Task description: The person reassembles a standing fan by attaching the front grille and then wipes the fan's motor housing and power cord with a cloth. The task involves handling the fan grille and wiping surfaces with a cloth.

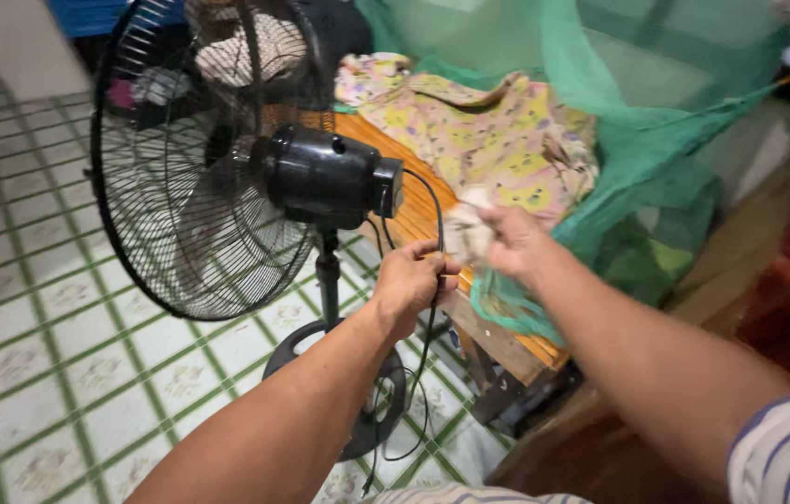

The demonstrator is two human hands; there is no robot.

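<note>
Floor: pale tiles with green grid lines, spreading below and to the left of your hands.

Green netting: a big draped mass beyond your right hand, falling over the edge of the wooden platform that runs under and past both hands.

Pedestal fan: black, standing just ahead of your left hand. The wire cage faces left; the motor housing sits just above your left hand; the round base rests on the tiles below your left forearm.

Patterned cloth: yellow and pink print, lying crumpled on the platform just beyond your right hand.

Your left hand: clenched around the fan's black cord, just right of the fan's pole. The cord loops up from the grip to the back of the motor housing and hangs down from the grip toward the base.

Your right hand: closed on a crumpled pale rag, bunched at the fingertips. The rag sits right beside the cord, just above your left hand; whether it touches the cord you cannot tell.
</note>
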